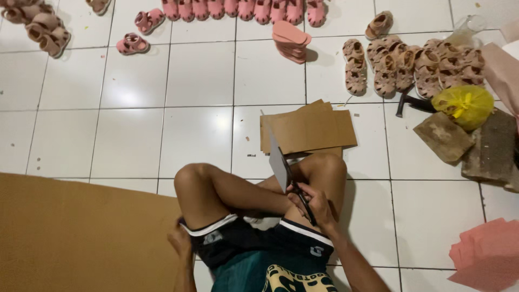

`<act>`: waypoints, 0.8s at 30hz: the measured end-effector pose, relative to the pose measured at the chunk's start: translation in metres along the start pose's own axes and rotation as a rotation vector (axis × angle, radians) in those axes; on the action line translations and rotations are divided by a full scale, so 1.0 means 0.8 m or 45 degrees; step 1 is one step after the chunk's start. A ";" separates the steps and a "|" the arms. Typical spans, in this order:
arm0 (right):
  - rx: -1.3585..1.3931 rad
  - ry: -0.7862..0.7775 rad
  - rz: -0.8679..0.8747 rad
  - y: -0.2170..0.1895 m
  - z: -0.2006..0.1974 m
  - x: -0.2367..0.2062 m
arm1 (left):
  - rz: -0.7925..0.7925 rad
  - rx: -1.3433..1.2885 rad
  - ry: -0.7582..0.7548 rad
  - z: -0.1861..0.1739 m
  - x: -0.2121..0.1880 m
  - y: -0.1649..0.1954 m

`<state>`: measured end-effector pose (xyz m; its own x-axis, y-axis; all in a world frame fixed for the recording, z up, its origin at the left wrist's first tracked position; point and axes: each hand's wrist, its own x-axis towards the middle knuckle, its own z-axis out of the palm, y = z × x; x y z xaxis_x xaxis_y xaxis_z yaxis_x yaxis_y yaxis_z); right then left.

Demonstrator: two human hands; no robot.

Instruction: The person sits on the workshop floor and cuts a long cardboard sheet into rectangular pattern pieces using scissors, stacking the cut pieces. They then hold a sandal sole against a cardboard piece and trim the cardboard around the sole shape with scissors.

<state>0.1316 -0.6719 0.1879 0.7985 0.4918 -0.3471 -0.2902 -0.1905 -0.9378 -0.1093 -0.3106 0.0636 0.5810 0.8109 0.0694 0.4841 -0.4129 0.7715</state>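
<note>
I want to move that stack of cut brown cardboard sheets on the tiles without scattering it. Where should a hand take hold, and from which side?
Grip the cardboard stack at its right short edge, coming in from the right. That edge overhangs bare tile, while the near edge is crowded by the knee and the scissors in the right hand. The sheets lie fanned, so pinching all layers together probably helps.

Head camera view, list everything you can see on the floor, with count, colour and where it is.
Pink sandals: about a dozen, top.
Tan sandals: a heap, upper right.
Pink soles: small stack, top centre.
Cut cardboard pieces: stack, brown, centre.
Large cardboard sheet: one, brown, lower left.
Yellow bag: one, right.
Pink sheets: lower right.
Left hand: at the large sheet's edge.
Right hand: holding scissors on a grey piece.
</note>
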 end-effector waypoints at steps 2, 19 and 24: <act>0.040 -0.042 -0.017 -0.013 -0.006 0.004 | -0.279 -0.180 0.188 -0.021 0.057 0.043; -0.920 0.219 -0.302 0.046 0.062 -0.061 | -0.456 -0.775 -0.984 0.086 0.070 0.284; -1.312 0.494 -0.393 0.118 0.031 -0.111 | -0.556 -1.137 -0.825 0.054 0.085 0.242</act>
<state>0.0203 -0.7126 0.1302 0.9217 0.3771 0.0907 0.3738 -0.8015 -0.4668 0.0524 -0.3531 0.1906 0.8272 0.3442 -0.4442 0.2449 0.4906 0.8362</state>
